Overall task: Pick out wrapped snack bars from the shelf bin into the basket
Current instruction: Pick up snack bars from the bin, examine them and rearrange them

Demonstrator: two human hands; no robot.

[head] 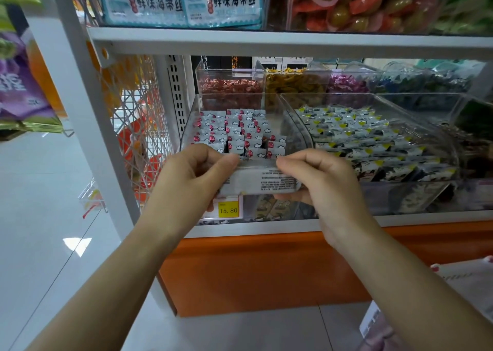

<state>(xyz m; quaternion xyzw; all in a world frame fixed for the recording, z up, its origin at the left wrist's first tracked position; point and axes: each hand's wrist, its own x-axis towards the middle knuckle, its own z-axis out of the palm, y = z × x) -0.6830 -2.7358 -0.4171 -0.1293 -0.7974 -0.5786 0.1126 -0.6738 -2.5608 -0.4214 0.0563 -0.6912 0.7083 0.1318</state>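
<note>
White wrapped snack bar [262, 182] with black print, centre frame. I see left hand [192, 175] and right hand [325, 187], each grip pinching an end.

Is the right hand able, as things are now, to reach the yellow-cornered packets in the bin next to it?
Probably yes, but not freely: the right hand pinches the wrapped bar together with the left hand. The yellow-cornered packets lie close beside it in an open-topped bin, nothing covering them.
</note>
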